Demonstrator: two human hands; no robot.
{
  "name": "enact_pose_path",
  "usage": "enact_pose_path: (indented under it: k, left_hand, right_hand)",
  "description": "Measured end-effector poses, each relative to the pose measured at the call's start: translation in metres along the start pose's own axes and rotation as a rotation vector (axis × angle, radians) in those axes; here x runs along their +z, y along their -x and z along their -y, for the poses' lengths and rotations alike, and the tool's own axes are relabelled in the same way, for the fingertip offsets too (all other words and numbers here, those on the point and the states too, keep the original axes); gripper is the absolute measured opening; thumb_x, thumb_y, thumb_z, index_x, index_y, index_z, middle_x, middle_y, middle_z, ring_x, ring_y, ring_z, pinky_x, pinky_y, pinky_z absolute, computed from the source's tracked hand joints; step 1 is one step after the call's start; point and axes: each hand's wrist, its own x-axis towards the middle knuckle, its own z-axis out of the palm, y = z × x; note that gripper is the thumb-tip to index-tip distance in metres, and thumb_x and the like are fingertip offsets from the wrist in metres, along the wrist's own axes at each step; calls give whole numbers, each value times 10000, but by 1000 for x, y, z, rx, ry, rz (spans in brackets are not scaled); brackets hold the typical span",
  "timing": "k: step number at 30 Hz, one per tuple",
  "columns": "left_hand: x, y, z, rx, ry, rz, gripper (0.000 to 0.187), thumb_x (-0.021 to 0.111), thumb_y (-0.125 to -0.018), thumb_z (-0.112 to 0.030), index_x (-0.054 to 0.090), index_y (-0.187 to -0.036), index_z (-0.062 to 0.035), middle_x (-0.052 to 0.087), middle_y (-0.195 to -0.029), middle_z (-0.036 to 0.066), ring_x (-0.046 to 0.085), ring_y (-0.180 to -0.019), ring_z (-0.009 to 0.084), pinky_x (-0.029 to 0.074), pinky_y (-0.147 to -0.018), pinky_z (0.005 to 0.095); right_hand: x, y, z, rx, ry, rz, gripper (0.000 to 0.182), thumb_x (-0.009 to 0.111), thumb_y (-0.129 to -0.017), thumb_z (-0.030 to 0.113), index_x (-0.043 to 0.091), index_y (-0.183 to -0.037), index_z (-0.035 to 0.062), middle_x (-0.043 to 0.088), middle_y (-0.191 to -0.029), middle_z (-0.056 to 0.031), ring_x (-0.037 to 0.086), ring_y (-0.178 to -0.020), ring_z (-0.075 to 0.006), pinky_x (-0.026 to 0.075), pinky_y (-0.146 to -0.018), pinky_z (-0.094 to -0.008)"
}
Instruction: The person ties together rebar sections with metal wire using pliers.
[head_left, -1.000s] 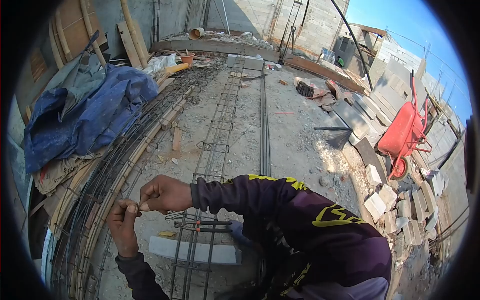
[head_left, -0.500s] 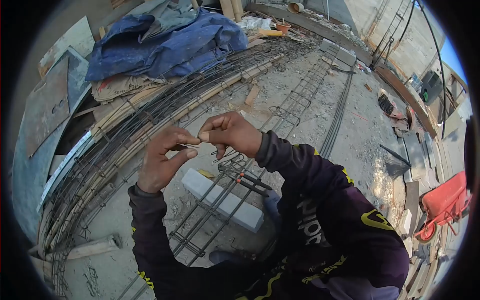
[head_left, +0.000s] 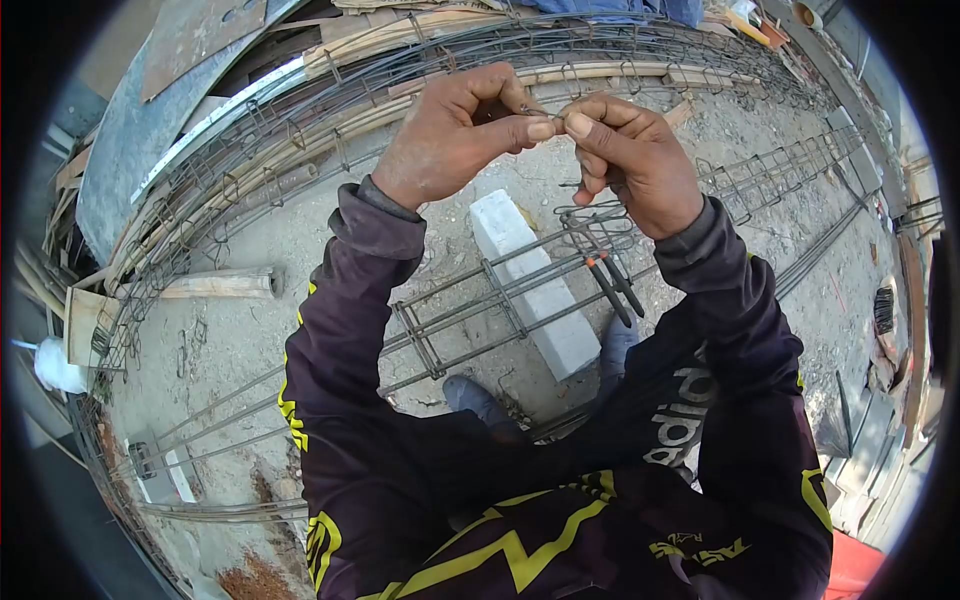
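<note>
My left hand (head_left: 460, 135) and my right hand (head_left: 635, 155) meet fingertip to fingertip above the ground. Each pinches a short piece of thin dark wire (head_left: 545, 114) between thumb and fingers. Below them lies a long cage of steel bars (head_left: 465, 305) with square stirrups, several of them bunched near my right hand. Pincers with orange and black handles (head_left: 612, 285) rest on the bars. A pale concrete block (head_left: 535, 285) sits under the cage, between my feet and the hands.
Bundled rebar cages (head_left: 330, 95) and wood curve across the far side. Metal sheets (head_left: 160, 120) lean at the left. A wooden board (head_left: 220, 284) lies on the ground. My shoes (head_left: 475, 398) are close to the cage. A red wheelbarrow (head_left: 852, 562) shows at the lower right.
The view has turned and tipped downward, showing more of the cage, the block and my shoes. My hands still hold the wire together, now higher in the view and further right.
</note>
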Motion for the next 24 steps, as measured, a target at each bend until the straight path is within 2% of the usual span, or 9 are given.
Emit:
enact_pose_path:
  k: [4, 5, 8, 9, 12, 16, 19, 22, 24]
  left_hand:
    - [-17, -1, -14, 101, -481, 119, 123, 720, -898, -120, 677, -870, -8, 654, -787, 37, 598, -668, 124, 500, -621, 285]
    - [-21, -1, -10, 99, -651, 93, 212, 764, -867, -199, 675, -861, -6, 629, -743, 54, 586, -632, 135, 499, -602, 298]
    - [-23, -7, -13, -459, -1021, 75, 310, 799, -824, -300, 674, -838, -17, 630, -719, 65, 590, -613, 162, 498, -587, 337]
    - [-27, -10, -5, -656, -1133, 126, 427, 786, -796, -427, 691, -962, -46, 678, -813, 105, 636, -680, 231, 519, -663, 368]
    - [-46, 31, 61, -197, -1337, 18, 478, 780, -808, -412, 676, -1100, -48, 678, -916, 144, 654, -768, 240, 534, -745, 341]
    - [-7, 1, 12, -277, -180, 190, 453, 736, -895, -316, 617, -1239, -46, 673, -1059, 122, 663, -982, 170, 550, -831, 313]
    - [5, -14, 9, -255, -164, 134, 358, 718, -916, -250, 635, -1188, -33, 684, -1018, 96, 670, -954, 160, 560, -813, 304]
    - [16, -21, 20, 25, -67, -86, 302, 749, -892, -275, 684, -1073, -41, 700, -877, 45, 667, -797, 113, 548, -722, 269]
    - [16, -25, 22, 46, -64, -32, 281, 754, -887, -277, 699, -1021, -36, 694, -816, 36, 659, -763, 113, 544, -708, 269]
  right_hand:
    - [-15, 3, -1, 231, -75, 227, 316, 595, -985, 274, 650, -1109, -11, 498, -655, 57, 534, -538, -27, 571, -504, -207]
    - [-19, 3, -2, 250, -82, 259, 322, 601, -982, 281, 652, -1108, -10, 507, -672, 51, 548, -567, -33, 579, -527, -216]
    - [-22, 2, -12, 200, -42, 190, 328, 614, -974, 299, 662, -1099, 0, 572, -771, 16, 589, -697, -57, 598, -610, -249]
    - [-22, 2, -18, 163, -24, 138, 328, 618, -972, 304, 666, -1095, 4, 599, -812, 1, 602, -747, -67, 604, -640, -262]
    - [-23, -1, -27, 167, 76, 33, 322, 634, -963, 312, 677, -1082, 16, 651, -965, -49, 612, -885, -94, 599, -731, -297]
    - [-30, -12, -37, 93, 16, 28, 317, 643, -960, 324, 682, -1068, 29, 681, -848, -51, 644, -753, -107, 567, -660, -262]
    - [-27, -16, -32, 70, -118, 31, 312, 660, -953, 319, 665, -1032, 16, 642, -733, -20, 630, -643, -99, 539, -597, -232]
    - [-32, -17, -20, 107, -128, 70, 317, 671, -946, 321, 659, -1024, 14, 597, -692, 3, 612, -605, -94, 525, -580, -219]
    - [-37, -14, -17, 182, -117, 102, 323, 676, -942, 325, 659, -1020, 12, 585, -685, 6, 609, -610, -94, 529, -592, -227]
